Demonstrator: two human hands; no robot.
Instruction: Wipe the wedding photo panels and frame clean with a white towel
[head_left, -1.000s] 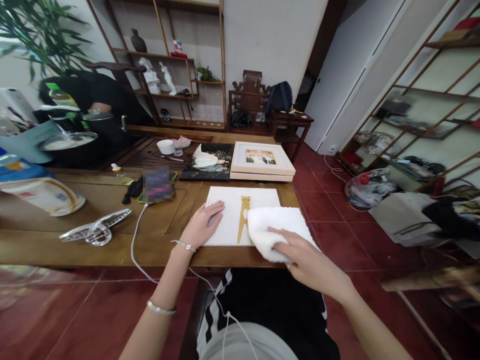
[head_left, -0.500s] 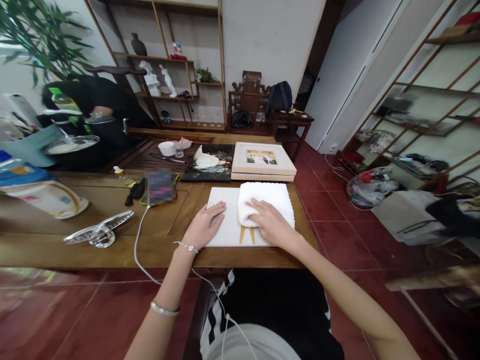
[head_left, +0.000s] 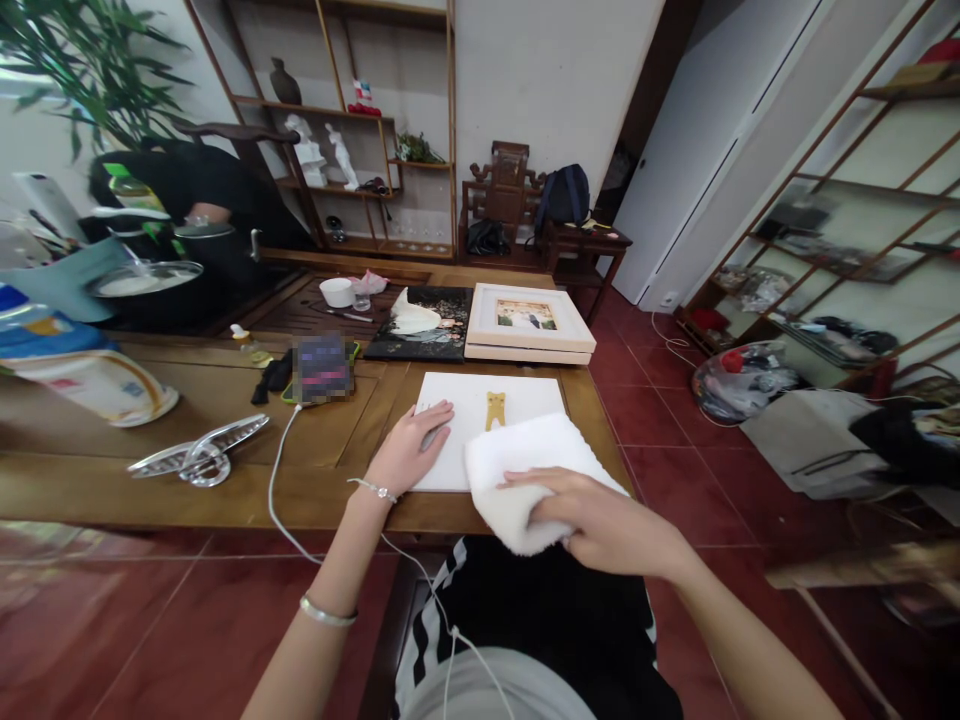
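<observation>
A white board [head_left: 465,410] with a yellow figure [head_left: 494,409] on it lies flat at the near edge of the wooden table [head_left: 150,470]. My left hand [head_left: 412,448] rests open on the board's left part, fingers flat, a bracelet at the wrist. My right hand [head_left: 592,520] is closed on a folded white towel [head_left: 517,470]. The towel covers the board's near right part and hangs past the table edge; the lower part of the yellow figure is hidden under it.
Behind the board lie a cream picture frame [head_left: 529,325] and a dark painted panel [head_left: 424,325]. A phone [head_left: 322,368] with a white cable, a metal clip [head_left: 199,455], a white bowl [head_left: 336,292] and a plate [head_left: 97,385] sit to the left. A person in black [head_left: 187,180] sits beyond.
My right hand has drawn the towel back toward me across the board, from its far part to the near edge, uncovering the top of the yellow figure. My left hand has stayed put.
</observation>
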